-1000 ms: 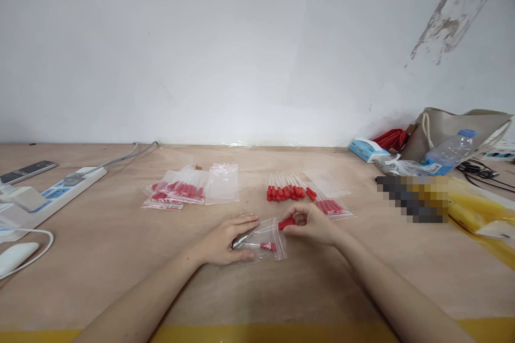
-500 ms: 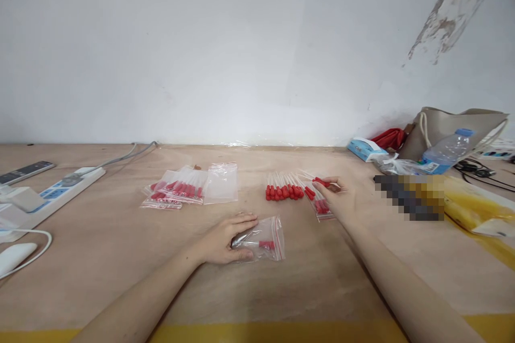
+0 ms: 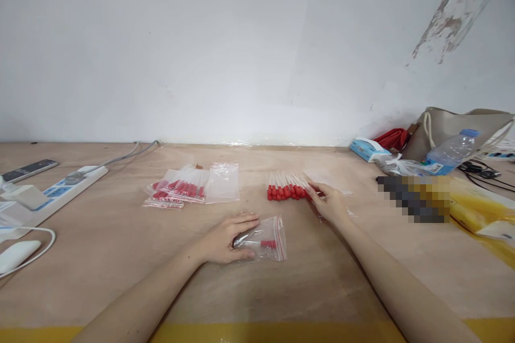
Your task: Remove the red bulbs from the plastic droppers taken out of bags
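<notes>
My left hand (image 3: 229,238) lies palm down with thumb and fingers apart over the closed end of a clear zip bag (image 3: 280,233). Inside that bag is a glass dropper with a red rubber bulb (image 3: 267,244). Farther right, my right hand (image 3: 329,201) is pinched at the right end of a row of red-bulbed droppers (image 3: 284,192), whose bulbs point toward me. A bulb shows at its fingertips, though the hand partly hides it. Beneath and behind this hand lies a clear plastic bag (image 3: 328,178), largely covered.
Filled bags of red-bulbed droppers (image 3: 181,187) overlap at the left, beside a flat zip bag (image 3: 222,185). A power strip (image 3: 60,190) and a phone (image 3: 30,170) are far left. On the right stand a tissue pack (image 3: 367,150), a plastic bottle (image 3: 454,153) and a grey bag (image 3: 418,131).
My right hand has moved left and slightly toward me, from the loose droppers over the right bag to the row's end. My left hand stays on its bag.
</notes>
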Tool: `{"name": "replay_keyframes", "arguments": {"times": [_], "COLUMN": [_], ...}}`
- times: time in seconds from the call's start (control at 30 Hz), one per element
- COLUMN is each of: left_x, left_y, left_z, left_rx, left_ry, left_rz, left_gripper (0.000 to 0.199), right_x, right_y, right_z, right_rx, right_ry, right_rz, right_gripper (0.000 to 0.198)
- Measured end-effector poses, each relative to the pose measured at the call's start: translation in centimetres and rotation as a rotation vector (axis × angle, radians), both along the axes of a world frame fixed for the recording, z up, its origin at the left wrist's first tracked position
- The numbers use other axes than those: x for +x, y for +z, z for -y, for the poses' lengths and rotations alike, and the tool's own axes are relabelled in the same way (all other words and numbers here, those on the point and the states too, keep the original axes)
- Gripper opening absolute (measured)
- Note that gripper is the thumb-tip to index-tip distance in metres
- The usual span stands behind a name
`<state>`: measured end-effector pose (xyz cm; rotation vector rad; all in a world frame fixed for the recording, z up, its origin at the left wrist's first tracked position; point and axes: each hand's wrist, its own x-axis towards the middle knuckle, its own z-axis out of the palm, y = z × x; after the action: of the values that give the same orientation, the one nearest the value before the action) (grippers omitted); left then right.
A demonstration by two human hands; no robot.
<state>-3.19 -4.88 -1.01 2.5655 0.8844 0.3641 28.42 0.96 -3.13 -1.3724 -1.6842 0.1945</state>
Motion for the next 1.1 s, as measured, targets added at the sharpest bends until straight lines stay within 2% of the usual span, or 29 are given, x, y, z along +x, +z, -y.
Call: {"name": "replay_keyframes", "arguments": {"times": [0.13, 0.2, 0.27, 0.33, 0.37, 0.43, 0.5, 0.73, 0.83, 1.0, 1.03, 1.1], "left_x": [0.0, 0.0, 0.0, 0.0, 0.0, 0.1, 0.2, 0.1, -0.3, -1.1, -1.2, -1.1], "left_y": [0.0, 0.0, 0.0, 0.1, 0.1, 0.2, 0.2, 0.2, 0.2, 0.6, 0.7, 1.1], "left_z": [0.0, 0.0, 0.0, 0.0, 0.0, 0.1, 0.2, 0.2, 0.2, 0.0, 0.0, 0.0], "left_rx": [0.000, -0.003, -0.005, 0.001, 0.005, 0.009, 0.007, -0.016, -0.010, 0.011, 0.023, 0.063], "left_ry": [-0.006, -0.006, -0.005, -0.003, -0.002, 0.003, 0.006, 0.009, 0.002, 0.004, 0.004, -0.004], "left_rz": [0.013, 0.018, 0.013, 0.006, 0.001, -0.009, -0.017, -0.053, -0.078, -0.140, -0.139, -0.118], "left_gripper": [0.069, 0.070, 0.070, 0.070, 0.070, 0.071, 0.072, 0.080, 0.084, 0.088, 0.087, 0.082], "right_x": [0.3, 0.1, -0.6, -1.8, -2.6, -4.2, -5.7, -7.6, -7.0, -3.0, -2.0, -0.1], "right_y": [1.0, 1.7, 2.4, 2.8, 2.9, 2.9, 2.8, 2.5, 2.5, 3.7, 4.0, 4.3], "right_z": [0.7, 1.5, 2.6, 3.9, 4.5, 5.5, 6.3, 7.3, 7.0, 5.1, 4.6, 3.6], "right_rx": [0.095, 0.074, -0.088, -0.272, -0.321, -0.359, -0.354, -0.320, -0.396, -0.578, -0.580, -0.490], "right_ry": [-0.090, -0.056, 0.134, 0.433, 0.544, 0.701, 0.754, 0.670, 0.654, 0.659, 0.638, 0.522], "right_rz": [-0.017, -0.054, -0.074, -0.015, 0.033, 0.102, 0.139, 0.195, 0.147, -0.170, -0.248, -0.429], "right_gripper": [0.036, 0.034, 0.033, 0.029, 0.026, 0.022, 0.021, 0.013, 0.013, 0.022, 0.023, 0.024]}}
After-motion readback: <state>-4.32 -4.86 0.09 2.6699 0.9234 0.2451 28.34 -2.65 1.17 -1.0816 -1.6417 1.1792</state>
